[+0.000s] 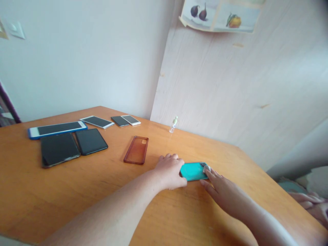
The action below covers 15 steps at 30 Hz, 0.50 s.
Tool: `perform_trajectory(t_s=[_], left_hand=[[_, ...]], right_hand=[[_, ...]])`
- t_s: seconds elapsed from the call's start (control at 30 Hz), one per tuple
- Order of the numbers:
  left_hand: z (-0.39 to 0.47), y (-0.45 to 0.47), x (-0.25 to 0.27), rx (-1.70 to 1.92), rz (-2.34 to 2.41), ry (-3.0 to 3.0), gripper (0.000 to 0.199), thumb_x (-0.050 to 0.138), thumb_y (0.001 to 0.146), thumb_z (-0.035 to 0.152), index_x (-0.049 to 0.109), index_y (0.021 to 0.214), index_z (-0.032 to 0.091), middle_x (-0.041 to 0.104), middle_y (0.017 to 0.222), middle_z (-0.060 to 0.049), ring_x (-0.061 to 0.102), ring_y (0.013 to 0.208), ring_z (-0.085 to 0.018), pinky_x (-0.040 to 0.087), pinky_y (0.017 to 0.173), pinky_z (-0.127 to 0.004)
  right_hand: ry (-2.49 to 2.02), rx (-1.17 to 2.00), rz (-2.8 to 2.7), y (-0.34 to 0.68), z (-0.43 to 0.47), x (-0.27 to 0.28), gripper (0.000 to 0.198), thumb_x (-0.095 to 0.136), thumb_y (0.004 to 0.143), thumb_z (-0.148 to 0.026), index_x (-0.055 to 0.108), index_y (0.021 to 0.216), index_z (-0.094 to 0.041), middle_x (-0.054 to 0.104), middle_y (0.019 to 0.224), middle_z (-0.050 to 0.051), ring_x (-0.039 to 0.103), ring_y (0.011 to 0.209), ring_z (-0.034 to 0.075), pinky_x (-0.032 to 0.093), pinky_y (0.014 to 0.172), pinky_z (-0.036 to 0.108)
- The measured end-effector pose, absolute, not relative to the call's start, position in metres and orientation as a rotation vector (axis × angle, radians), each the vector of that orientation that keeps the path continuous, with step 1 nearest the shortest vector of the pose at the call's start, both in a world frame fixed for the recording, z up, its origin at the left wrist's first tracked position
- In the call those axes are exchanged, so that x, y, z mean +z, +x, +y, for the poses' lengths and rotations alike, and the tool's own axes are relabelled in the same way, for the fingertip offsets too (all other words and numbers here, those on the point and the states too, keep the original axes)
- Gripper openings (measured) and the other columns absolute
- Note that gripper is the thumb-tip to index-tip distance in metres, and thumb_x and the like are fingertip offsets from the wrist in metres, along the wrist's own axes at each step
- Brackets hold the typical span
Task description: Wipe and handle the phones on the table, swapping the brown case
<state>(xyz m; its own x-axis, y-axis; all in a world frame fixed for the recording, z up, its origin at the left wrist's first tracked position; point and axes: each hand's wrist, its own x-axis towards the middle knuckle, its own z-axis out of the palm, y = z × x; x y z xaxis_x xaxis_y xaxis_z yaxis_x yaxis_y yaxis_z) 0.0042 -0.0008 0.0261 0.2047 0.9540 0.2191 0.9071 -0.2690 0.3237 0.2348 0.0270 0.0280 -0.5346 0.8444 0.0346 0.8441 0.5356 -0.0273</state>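
A teal smartphone (pixel 193 171) lies back side up on the wooden table, its dark camera block at the right end. My left hand (pixel 170 171) is closed around the phone's left end, thumb on the near edge and fingers at the far side. Under the fingertips of my right hand (pixel 220 188) a small white wipe (pixel 206 168) is pressed against the phone's back beside the camera; whether it is cloth or paper I cannot tell. A see-through reddish-brown phone case (pixel 136 150) rests to the left, beyond my left hand.
Several phones lie at the left: a white one in a blue case (pixel 58 129), a black phone (pixel 91 141), a dark tablet-like device (pixel 60 149), a white phone (pixel 97 121). A small spray bottle (pixel 173 125) stands near the wall. At right, another person's hands (pixel 311 201) show.
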Motion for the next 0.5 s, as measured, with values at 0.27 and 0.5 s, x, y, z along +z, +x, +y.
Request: perform_trajectory(t_s=[0.27, 0.5], left_hand=[[-0.002, 0.005, 0.026, 0.577, 1.834, 2.330, 0.035, 0.058, 0.071, 0.054, 0.062, 0.091, 0.024, 0.061, 0.104, -0.009, 0.056, 0.102, -0.031, 0.047, 0.084, -0.044], [-0.002, 0.005, 0.029, 0.531, 1.828, 2.326, 0.039, 0.063, 0.067, 0.051, 0.062, 0.095, 0.024, 0.060, 0.106, -0.008, 0.056, 0.103, -0.030, 0.047, 0.084, -0.044]], right_hand=[[-1.209, 0.264, -2.898, 0.216, -0.006, 0.038, 0.062, 0.039, 0.095, -0.049, 0.028, 0.152, -0.024, 0.026, 0.156, 0.004, 0.028, 0.142, 0.025, 0.028, 0.117, 0.044], [-1.462, 0.042, -2.747, 0.228, 0.022, 0.034, 0.061, 0.036, 0.096, -0.048, 0.043, 0.144, -0.012, 0.043, 0.147, 0.016, 0.043, 0.134, 0.030, 0.036, 0.111, 0.050]])
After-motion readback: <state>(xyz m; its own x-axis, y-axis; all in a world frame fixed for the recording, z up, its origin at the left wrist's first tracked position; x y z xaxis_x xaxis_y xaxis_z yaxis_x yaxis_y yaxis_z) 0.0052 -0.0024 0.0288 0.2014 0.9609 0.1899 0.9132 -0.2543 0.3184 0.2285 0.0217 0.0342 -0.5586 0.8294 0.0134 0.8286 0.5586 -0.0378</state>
